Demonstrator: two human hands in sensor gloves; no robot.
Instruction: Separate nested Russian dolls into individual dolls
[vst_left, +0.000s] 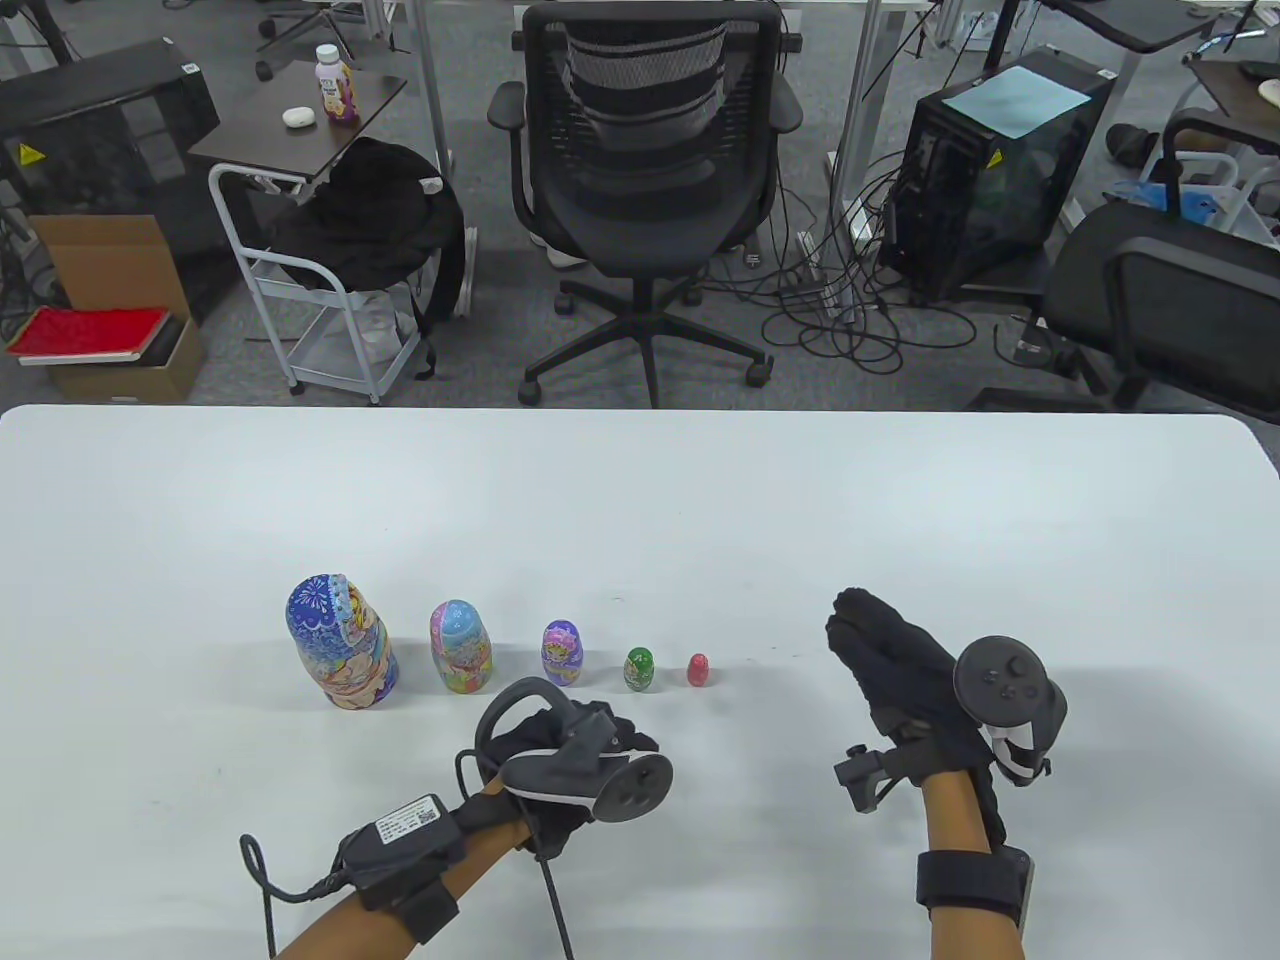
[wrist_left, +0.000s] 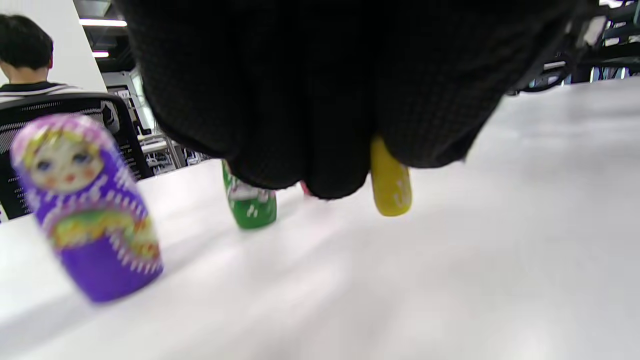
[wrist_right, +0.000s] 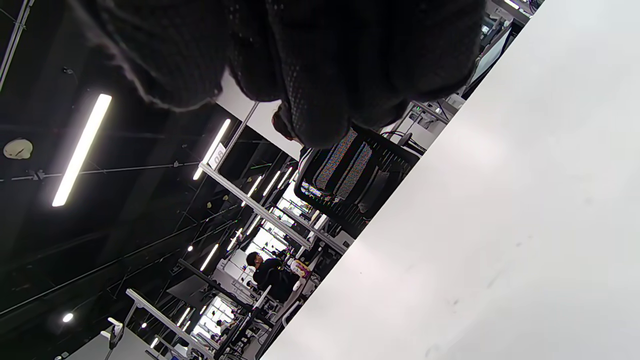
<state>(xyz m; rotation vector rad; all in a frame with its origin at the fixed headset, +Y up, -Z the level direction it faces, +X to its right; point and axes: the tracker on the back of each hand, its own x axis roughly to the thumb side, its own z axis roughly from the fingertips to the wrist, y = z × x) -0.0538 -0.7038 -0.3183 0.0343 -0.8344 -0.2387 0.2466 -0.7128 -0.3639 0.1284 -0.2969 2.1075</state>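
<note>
Yellow doll (wrist_left: 391, 182) stands upright at the left hand's (vst_left: 575, 745) fingertips; I cannot tell whether the grip holds it. The free tabletop (vst_left: 640, 500) spot past the red doll (vst_left: 700, 669) lies at 2 o'clock. The right hand (vst_left: 900, 670) is flat, empty and farther off.

I saw the white surface (vst_left: 640, 500) carrying five dolls in a row: blue doll (vst_left: 338, 642), pink doll (vst_left: 461, 648), purple doll (vst_left: 562, 652), green doll (vst_left: 638, 669), red doll (vst_left: 699, 669).

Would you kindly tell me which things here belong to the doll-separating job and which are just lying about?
Job: blue doll, pink doll, purple doll, green doll, red doll, yellow piece under the left hand.

Lying about: office chair, drink bottle, cardboard box.
</note>
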